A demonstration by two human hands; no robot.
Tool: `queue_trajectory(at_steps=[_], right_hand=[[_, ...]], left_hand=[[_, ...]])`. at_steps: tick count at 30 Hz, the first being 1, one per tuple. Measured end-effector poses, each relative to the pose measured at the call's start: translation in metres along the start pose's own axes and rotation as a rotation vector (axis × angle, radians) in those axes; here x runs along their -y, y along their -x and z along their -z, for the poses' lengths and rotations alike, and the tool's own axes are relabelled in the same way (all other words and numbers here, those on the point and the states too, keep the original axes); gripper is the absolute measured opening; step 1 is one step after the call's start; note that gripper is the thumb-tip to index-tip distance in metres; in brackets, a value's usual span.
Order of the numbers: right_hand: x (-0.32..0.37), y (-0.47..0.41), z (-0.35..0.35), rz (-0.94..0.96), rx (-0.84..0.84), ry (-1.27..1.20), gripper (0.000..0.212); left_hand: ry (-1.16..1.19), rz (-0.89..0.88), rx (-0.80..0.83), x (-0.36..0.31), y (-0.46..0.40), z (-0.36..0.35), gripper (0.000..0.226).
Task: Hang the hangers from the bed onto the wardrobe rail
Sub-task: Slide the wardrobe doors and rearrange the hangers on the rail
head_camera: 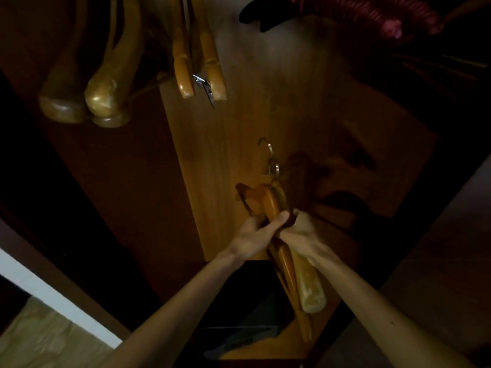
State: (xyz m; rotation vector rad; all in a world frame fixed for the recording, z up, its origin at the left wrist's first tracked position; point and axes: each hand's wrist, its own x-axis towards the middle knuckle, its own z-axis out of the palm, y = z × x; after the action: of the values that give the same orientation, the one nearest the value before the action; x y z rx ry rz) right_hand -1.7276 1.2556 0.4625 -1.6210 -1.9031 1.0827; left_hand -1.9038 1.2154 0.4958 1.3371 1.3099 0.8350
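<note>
The view looks into a dim wardrobe interior lined with wood-grain panel, brightest in a vertical band through the centre of the frame and falling into deep shadow at the left and right edges. In the lower centre, both forearms reach in. The left hand and the right hand meet around a bundle of wooden hangers, fingers of each closed around the wood, the two hands touching one another. The bundle runs steeply from the centre of the frame down toward the lower right, with metal hooks projecting above the hands and a pale, thick hanger end sticking out below the right wrist. The exact number of hangers in the bundle cannot be told. Shadows of the hands and bundle fall on the panel just right of the hooks. In the upper left, broad wooden hanger ends hang down; just right of them, at top centre, hang two slimmer orange-toned hangers with a metal clip between them. The rail itself is not in view. At the upper right, a dark red padded item is partly visible. A dark box-like object sits at the wardrobe bottom below the arms. In the lower left corner, a white strip borders a pale patterned surface.
</note>
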Motion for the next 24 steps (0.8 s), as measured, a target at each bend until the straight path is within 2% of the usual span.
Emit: queue_trajectory(at_steps=[2,4,6,9,12,13,15,16,19,20,23,24], right_hand=[[-0.034,-0.015,-0.008,0.035,-0.041,-0.083,0.047],[-0.047,-0.012,-0.012,0.036,0.007,-0.136,0.047],[-0.014,0.022,-0.001,0.039,0.023,-0.222,0.036],[-0.002,0.048,0.012,0.021,0.039,-0.335,0.019],[0.006,0.060,0.031,0.027,-0.007,-0.395,0.012],[0.012,0.062,0.038,0.019,-0.014,-0.407,0.017],[0.026,0.063,0.050,0.028,-0.030,-0.429,0.045],[0.034,0.062,0.057,0.055,-0.036,-0.439,0.052],[0.070,0.062,0.082,0.154,-0.074,-0.455,0.054],[0.084,0.062,0.090,0.184,-0.087,-0.463,0.051],[0.128,0.063,0.117,0.304,-0.165,-0.446,0.009],[0.141,0.060,0.125,0.346,-0.180,-0.430,0.011]], left_hand=[[-0.008,0.042,-0.010,0.004,-0.002,-0.006,0.038],[0.025,0.082,0.004,0.010,0.000,-0.007,0.034],[0.100,0.104,0.046,0.011,0.003,-0.007,0.029],[0.236,0.116,0.099,0.005,0.007,-0.004,0.017],[0.308,0.110,0.064,-0.020,0.010,0.002,0.008],[0.315,0.099,0.057,-0.028,0.010,0.005,0.009],[0.321,0.061,0.049,-0.051,0.013,0.012,0.013],[0.323,0.041,0.043,-0.062,0.014,0.016,0.013],[0.298,-0.035,0.018,-0.099,0.016,0.030,0.022],[0.286,-0.066,0.002,-0.114,0.019,0.033,0.026],[0.252,-0.184,-0.033,-0.160,0.018,0.044,0.030],[0.233,-0.215,-0.049,-0.176,0.018,0.048,0.030]])
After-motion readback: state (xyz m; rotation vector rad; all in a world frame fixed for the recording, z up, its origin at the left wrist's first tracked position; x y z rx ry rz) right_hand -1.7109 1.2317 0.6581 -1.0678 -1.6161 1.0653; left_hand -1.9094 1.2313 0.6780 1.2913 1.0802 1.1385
